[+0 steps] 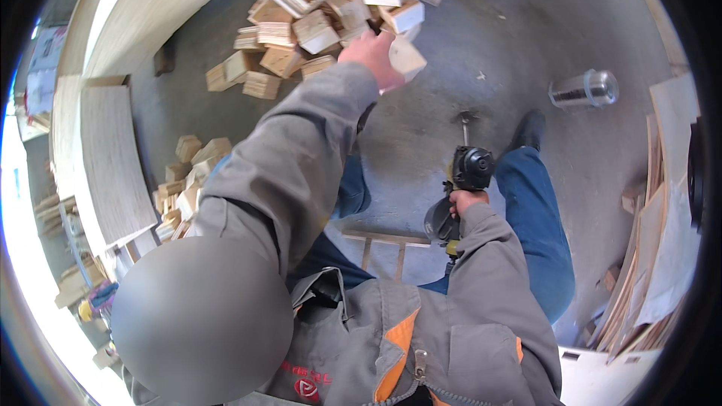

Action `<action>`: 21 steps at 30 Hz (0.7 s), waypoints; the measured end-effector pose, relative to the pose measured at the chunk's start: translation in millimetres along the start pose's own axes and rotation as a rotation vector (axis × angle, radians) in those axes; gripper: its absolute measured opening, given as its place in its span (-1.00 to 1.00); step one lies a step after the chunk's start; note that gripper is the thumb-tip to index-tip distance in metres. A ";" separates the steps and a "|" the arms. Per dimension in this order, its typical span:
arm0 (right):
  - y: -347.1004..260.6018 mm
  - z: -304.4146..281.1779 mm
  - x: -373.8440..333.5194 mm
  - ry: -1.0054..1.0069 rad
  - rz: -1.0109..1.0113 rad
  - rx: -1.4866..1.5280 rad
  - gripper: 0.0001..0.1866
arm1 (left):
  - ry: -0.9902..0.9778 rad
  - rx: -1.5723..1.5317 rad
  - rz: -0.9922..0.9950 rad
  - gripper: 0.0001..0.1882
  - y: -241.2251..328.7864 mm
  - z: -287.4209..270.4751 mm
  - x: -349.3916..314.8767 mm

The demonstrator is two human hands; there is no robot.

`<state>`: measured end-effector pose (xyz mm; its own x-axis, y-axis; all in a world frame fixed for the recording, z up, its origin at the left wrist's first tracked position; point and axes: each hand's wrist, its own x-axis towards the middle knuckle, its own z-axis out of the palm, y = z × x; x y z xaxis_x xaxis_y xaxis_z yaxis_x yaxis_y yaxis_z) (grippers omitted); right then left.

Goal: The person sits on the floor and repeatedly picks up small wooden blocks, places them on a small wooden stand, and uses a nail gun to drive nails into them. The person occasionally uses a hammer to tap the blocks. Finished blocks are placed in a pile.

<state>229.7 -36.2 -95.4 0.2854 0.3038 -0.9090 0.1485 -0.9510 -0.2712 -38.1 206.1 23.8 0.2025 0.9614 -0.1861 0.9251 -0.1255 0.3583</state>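
My left hand reaches forward to the near edge of a heap of plywood blocks. Its fingers are closed at the edge of a pale wooden block, slightly smeared by motion. My right hand is wrapped round the handle of a nail gun with a black head and a round magazine. The nail gun points away from me, its thin metal nose close above the concrete floor, between my legs.
A smaller pile of wooden blocks lies to the left, beside leaning boards. On the right lies a clear, metal-ended cylinder. Stacked sheets stand at the far right. Below the nail gun is a wooden frame.
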 end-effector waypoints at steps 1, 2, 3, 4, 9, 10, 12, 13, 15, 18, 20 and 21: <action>-1.0 3.8 -0.2 -0.009 -0.014 0.008 -0.83 | 0.003 0.061 -0.008 -0.29 -6.1 -32.9 -2.6; -3.2 5.3 -1.0 -0.011 -0.027 0.018 -0.83 | 0.005 0.116 -0.012 -0.32 -11.5 -64.9 -5.8; -5.4 2.7 -4.0 -0.005 -0.018 0.009 -0.83 | 0.072 0.123 0.007 -0.33 -20.2 -86.8 -8.4; -5.7 2.1 -4.1 0.004 -0.027 0.007 -0.83 | 0.138 0.131 0.027 -0.34 -30.2 -108.2 -14.5; -0.9 1.4 11.0 0.012 -0.055 0.009 -0.86 | 0.361 0.121 0.078 -0.37 -97.2 -175.9 -93.7; 1.9 1.7 17.0 0.009 -0.057 0.009 -0.87 | 0.365 0.112 0.080 -0.37 -116.0 -175.0 -116.6; 4.1 1.7 21.4 0.005 -0.076 0.056 -0.86 | 0.356 0.057 0.033 -0.34 -150.3 -159.2 -172.4; 3.8 2.3 20.5 -0.001 -0.078 0.075 -0.85 | 0.297 0.008 -0.075 -0.33 -161.4 -150.0 -202.4; 5.9 2.1 23.1 -0.006 -0.086 0.074 -0.85 | 0.344 0.017 -0.146 -0.32 -191.4 -111.2 -265.5; 11.0 -0.3 34.3 -0.022 -0.061 0.068 -0.85 | 0.211 -0.091 -0.488 -0.27 -197.9 -75.9 -352.3; 10.7 -4.5 38.1 -0.032 -0.046 0.073 -0.86 | 0.086 -0.049 -0.561 -0.24 -193.0 -68.5 -396.2; 11.7 -6.9 44.2 -0.048 -0.056 0.065 -0.86 | 0.086 -0.032 -0.542 -0.24 -192.6 -67.8 -413.6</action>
<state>250.7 -33.5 -136.5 0.2321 0.3553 -0.9055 0.1011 -0.9347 -0.3408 -321.8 -150.7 93.8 -0.3290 0.9030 -0.2764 0.8791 0.3998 0.2594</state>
